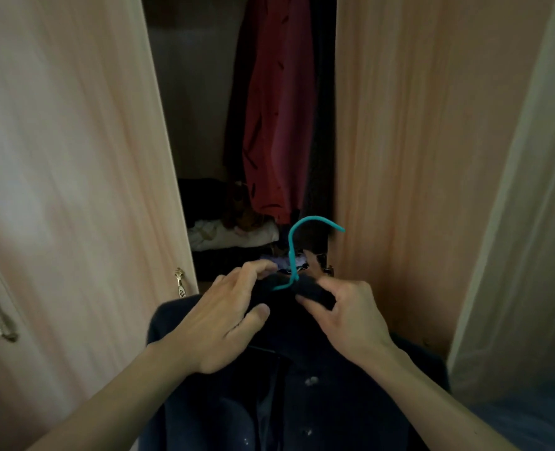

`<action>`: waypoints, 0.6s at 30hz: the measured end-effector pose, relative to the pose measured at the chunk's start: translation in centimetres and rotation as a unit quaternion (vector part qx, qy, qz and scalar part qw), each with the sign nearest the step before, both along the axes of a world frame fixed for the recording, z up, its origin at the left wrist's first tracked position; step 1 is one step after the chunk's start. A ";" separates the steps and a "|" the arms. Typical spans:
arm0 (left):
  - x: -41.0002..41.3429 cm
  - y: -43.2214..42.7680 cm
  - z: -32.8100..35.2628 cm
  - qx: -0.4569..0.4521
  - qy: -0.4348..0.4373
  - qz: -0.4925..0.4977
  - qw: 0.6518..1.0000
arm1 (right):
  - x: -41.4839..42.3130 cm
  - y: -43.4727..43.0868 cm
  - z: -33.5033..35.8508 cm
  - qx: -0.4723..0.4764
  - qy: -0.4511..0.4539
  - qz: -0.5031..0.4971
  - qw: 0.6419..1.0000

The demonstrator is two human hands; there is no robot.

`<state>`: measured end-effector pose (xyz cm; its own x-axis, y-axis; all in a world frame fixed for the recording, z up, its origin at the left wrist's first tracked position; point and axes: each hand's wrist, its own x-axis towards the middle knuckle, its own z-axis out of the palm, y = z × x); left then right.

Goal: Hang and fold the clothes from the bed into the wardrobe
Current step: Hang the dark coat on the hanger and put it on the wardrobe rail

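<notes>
A dark navy buttoned shirt (289, 392) hangs on a teal hanger (294, 249) in front of the open wardrobe (204, 125). The hanger's hook sticks up above the collar. My left hand (224, 320) grips the left side of the collar and shoulder. On the right side of the collar, my right hand (351, 317) pinches the fabric. Inside the wardrobe hang a red garment (279, 118) and darker clothes beside it.
Light wooden doors stand open on both sides, the left door (74, 157) with a metal handle (180, 283), the right door (425, 157) close to my right hand. Folded clothes (233, 236) are stacked on the wardrobe's lower shelf. A pale wall (530, 222) is at right.
</notes>
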<state>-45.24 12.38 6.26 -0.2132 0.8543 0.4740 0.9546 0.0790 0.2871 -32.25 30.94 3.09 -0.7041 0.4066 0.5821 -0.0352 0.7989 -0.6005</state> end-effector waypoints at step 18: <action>-8.3 -1.4 2.1 -0.009 0.142 0.125 0.982 | 0.9 -0.7 0.7 -0.008 -0.033 -0.087 0.996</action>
